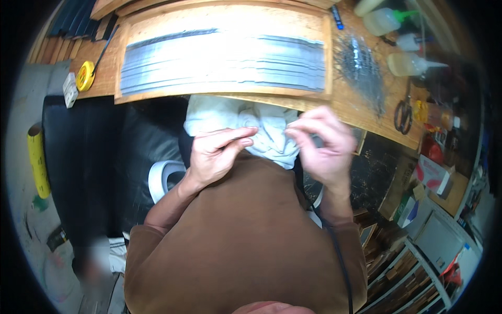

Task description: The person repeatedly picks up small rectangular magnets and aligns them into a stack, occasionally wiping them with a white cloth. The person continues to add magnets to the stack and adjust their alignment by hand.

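Observation:
My left hand (213,155) is over my lap, its thumb and forefinger closed in a pinch toward the right. Facing it, my right hand (328,149) is also pinched and slightly smeared by motion. Whatever the fingertips hold is too small to make out. Beneath and between the hands, a crumpled white cloth (209,112) covers my lap. Just beyond stands a shallow wooden tray (328,57) filled with rows of thin grey strips (293,65), washed out by glare in the middle. A loose heap of thin, dark, wire-like pieces (361,68) lies right of the tray.
On the wooden bench (395,123) at right are scissors (402,116), a blue marker (337,18) and squeeze bottles (408,65). A yellow tape measure (85,76) sits at its left end. Black padded seating (83,157) is on my left; a rack (413,272) stands lower right.

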`<state>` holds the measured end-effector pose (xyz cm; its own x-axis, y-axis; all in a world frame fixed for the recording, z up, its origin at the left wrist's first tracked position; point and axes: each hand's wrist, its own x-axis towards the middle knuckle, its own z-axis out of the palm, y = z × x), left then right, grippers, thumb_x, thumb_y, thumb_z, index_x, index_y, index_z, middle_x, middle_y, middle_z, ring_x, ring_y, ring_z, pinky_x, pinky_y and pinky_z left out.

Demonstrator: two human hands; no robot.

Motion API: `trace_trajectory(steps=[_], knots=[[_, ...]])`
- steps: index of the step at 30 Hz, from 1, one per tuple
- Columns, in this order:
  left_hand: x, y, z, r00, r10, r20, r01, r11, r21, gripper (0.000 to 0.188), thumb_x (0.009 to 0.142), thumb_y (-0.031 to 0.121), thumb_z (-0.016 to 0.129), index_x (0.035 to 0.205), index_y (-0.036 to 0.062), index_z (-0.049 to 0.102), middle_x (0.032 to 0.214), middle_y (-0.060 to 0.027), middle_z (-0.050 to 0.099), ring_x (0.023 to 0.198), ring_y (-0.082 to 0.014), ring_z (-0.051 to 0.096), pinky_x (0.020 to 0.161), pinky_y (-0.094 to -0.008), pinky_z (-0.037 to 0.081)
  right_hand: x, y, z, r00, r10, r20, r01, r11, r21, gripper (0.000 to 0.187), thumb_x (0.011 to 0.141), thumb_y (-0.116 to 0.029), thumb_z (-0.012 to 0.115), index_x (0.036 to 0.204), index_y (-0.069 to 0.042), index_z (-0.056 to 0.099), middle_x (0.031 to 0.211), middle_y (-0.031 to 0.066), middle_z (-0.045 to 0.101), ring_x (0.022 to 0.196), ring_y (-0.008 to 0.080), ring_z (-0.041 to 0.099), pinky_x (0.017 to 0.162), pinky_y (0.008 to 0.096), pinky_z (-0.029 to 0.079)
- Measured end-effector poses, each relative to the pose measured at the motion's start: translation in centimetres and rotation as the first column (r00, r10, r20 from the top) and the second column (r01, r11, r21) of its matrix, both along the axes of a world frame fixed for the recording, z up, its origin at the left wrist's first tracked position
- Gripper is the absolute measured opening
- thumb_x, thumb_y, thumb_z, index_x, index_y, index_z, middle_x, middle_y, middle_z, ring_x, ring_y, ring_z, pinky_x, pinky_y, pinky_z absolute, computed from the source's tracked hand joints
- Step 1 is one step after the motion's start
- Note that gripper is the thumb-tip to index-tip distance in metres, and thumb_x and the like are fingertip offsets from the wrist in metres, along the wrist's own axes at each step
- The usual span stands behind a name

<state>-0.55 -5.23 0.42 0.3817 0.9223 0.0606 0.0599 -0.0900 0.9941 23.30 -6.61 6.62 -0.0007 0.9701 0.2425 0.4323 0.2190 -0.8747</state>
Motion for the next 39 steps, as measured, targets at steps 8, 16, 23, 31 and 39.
trace_trajectory(steps=[8, 16, 23, 31, 39], knots=[[2.9, 3.1, 1.0, 0.991, -0.132, 0.01, 0.127, 0.972, 0.196, 0.031, 0.092, -0.007, 0.076, 0.122, 0.0013, 0.078, 0.095, -0.0155, 0.08, 0.082, -0.0185, 0.079, 0.075, -0.0272, 0.06, 4.3, 1.5, 3.8, 0.925, -0.099, 0.367, 0.034, 0.983, 0.18, 0.007, 0.086, -0.001, 0.081, 0.092, -0.003, 0.078, 0.089, 0.0073, 0.069, 0.082, 0.0211, 0.066, 0.072, 0.0348, 0.054], [4.8, 6.3, 3.6, 0.972, -0.192, -0.134, 0.233, 0.846, 0.48, 0.033, 0.085, -0.01, 0.074, 0.114, 0.0049, 0.078, 0.094, -0.0132, 0.078, 0.075, -0.0293, 0.073, 0.071, -0.0348, 0.058, 0.1, 2.3, 0.6, 0.994, 0.11, -0.001, -0.107, 0.97, 0.22, 0.026, 0.081, 0.005, 0.082, 0.106, -0.004, 0.081, 0.089, 0.0077, 0.07, 0.085, 0.023, 0.067, 0.074, 0.0343, 0.055], [5.9, 7.5, 1.1, 0.982, -0.156, -0.105, 0.188, 0.832, 0.522, 0.024, 0.08, -0.012, 0.071, 0.096, 0.0061, 0.076, 0.067, -0.0117, 0.058, 0.057, -0.0266, 0.058, 0.056, -0.0369, 0.047, 0.6, 3.2, -0.9, 0.993, 0.096, -0.073, -0.085, 0.985, 0.149, 0.026, 0.081, 0.004, 0.083, 0.105, -0.006, 0.083, 0.092, 0.0071, 0.07, 0.083, 0.0216, 0.066, 0.073, 0.0327, 0.054], [4.7, 6.6, 3.5, 0.925, -0.379, -0.028, 0.378, 0.912, 0.159, 0.01, 0.093, 0.002, 0.075, 0.102, 0.0035, 0.078, 0.069, -0.0123, 0.062, 0.057, -0.0153, 0.056, 0.058, -0.032, 0.048, -0.7, 1.1, -0.2, 0.984, -0.041, -0.171, 0.047, 0.998, 0.029, 0.014, 0.082, 0.002, 0.084, 0.095, -0.002, 0.079, 0.082, 0.0041, 0.062, 0.073, 0.0144, 0.062, 0.065, 0.0292, 0.05], [3.0, 5.7, -1.5, 0.851, -0.479, 0.216, 0.483, 0.551, -0.681, 0.02, 0.1, 0.011, 0.074, 0.116, 0.0008, 0.08, 0.095, -0.0095, 0.081, 0.083, -0.0135, 0.077, 0.063, -0.0227, 0.059, -2.7, -1.4, -8.2, 0.602, -0.403, -0.689, -0.161, 0.784, -0.599, 0.018, 0.099, -0.013, 0.077, 0.102, 0.005, 0.076, 0.081, 0.002, 0.069, 0.064, 0.0047, 0.06, 0.056, 0.0198, 0.047]])
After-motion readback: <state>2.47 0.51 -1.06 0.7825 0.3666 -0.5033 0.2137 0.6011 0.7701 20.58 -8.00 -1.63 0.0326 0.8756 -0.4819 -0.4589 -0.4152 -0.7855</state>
